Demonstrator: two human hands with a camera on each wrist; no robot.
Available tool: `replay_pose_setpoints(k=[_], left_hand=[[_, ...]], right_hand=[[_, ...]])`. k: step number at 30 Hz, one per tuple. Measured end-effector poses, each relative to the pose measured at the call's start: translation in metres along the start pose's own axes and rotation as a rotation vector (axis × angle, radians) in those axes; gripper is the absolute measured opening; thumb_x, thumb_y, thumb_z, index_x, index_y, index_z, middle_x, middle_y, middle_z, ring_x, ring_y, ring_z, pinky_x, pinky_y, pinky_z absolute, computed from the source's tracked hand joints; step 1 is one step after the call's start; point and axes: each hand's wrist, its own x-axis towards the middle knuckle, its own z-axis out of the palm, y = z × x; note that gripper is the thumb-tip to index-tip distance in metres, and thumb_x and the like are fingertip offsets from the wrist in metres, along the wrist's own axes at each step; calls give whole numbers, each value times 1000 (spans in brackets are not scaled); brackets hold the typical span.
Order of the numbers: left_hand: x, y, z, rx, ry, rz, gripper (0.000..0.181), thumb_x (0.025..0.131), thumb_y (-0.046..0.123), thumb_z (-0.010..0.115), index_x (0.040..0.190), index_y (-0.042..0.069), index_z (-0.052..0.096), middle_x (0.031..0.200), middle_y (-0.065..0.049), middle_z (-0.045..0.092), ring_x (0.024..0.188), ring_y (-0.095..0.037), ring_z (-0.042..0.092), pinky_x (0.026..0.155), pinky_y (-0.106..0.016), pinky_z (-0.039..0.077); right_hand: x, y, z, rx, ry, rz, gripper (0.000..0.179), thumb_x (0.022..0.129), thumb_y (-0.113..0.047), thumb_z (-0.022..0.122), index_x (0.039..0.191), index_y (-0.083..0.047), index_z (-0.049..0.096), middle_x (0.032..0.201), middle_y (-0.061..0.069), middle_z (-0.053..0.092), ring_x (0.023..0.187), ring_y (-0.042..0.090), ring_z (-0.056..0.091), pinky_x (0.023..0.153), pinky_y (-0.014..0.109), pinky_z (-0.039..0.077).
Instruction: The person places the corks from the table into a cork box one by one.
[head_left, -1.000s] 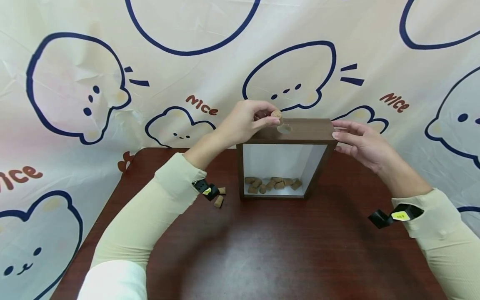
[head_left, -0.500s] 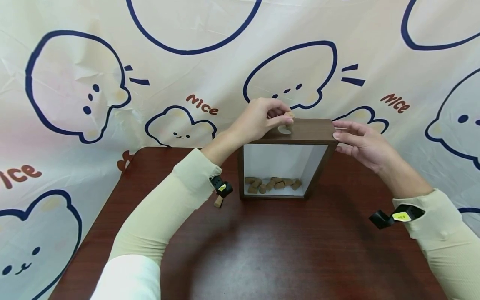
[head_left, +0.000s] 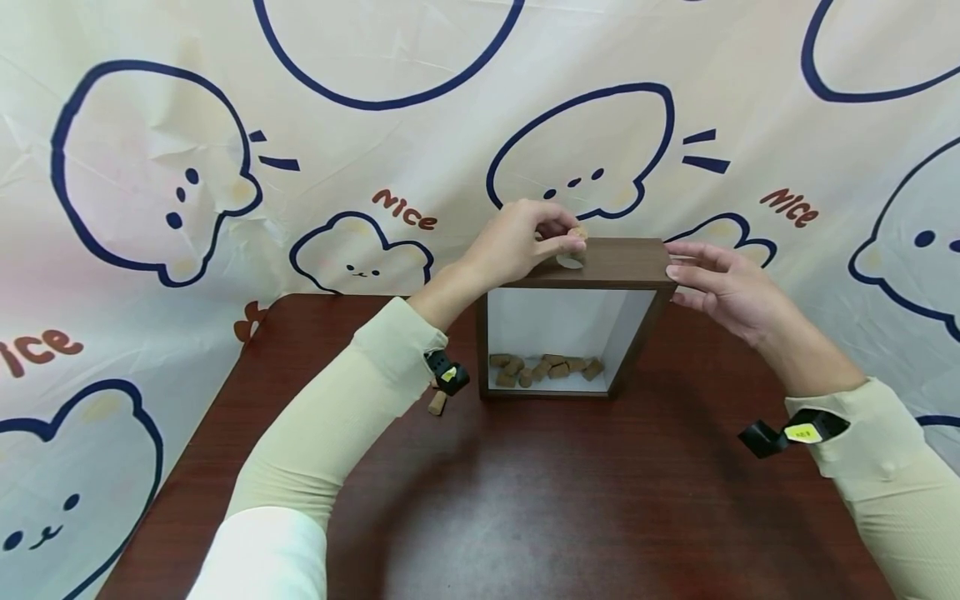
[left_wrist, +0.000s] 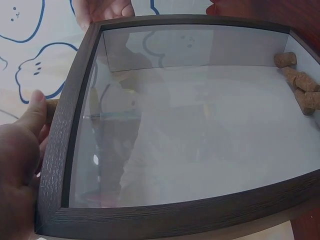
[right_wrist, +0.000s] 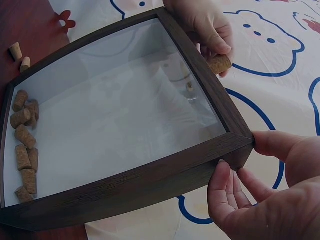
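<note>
A dark wooden shadow box [head_left: 626, 260] with a clear front stands upright on the table. Several corks [head_left: 556, 367] lie along its bottom, seen through the pane. In its top is a round hole [head_left: 572, 262], partly covered by my left hand [head_left: 517, 240]. Thumb and fingers of that hand pinch a single cork [right_wrist: 220, 64] right at the hole. On the other side, my right hand [head_left: 723, 287] holds the box's upper right corner, its fingertips [right_wrist: 218, 172] against the side in the right wrist view.
Two loose corks [right_wrist: 16, 51] lie on the table [head_left: 570, 500] left of the box; the left wrist camera [head_left: 448, 375] partly hides them in the head view. A printed cloth [head_left: 360, 158] hangs close behind the box.
My left hand has moved right along the box top with its cork, from beside the hole to over it, staying there since. The right hand has kept its place.
</note>
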Motion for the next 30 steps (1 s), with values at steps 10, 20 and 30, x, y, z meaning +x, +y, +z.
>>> replay_pose_setpoints(k=[10,20,30], left_hand=[[-7,-4,-9,78,-29,-31,39,96,32,71,129,10,69,125,-2,70,117,-13,61,101,-25,46],[-56,-24,-49,134,-17,58,59,96,27,73,148,7,52,151,-8,52,144,-19,43,118,-32,32],[-135,-57,-71,155,-60,-57,69,92,23,78,153,11,48,156,-12,45,146,-28,38,116,-50,34]], right_hand=[[1,2,1,-3,-6,-3,46,100,-23,67,143,-18,51,136,-2,44,121,14,48,86,19,54],[1,2,-2,-8,-6,-4,44,100,-23,68,141,-20,53,140,-4,42,123,15,46,86,18,54],[0,1,-2,0,-9,-6,40,100,-22,68,138,-23,56,135,-3,45,120,14,47,85,19,54]])
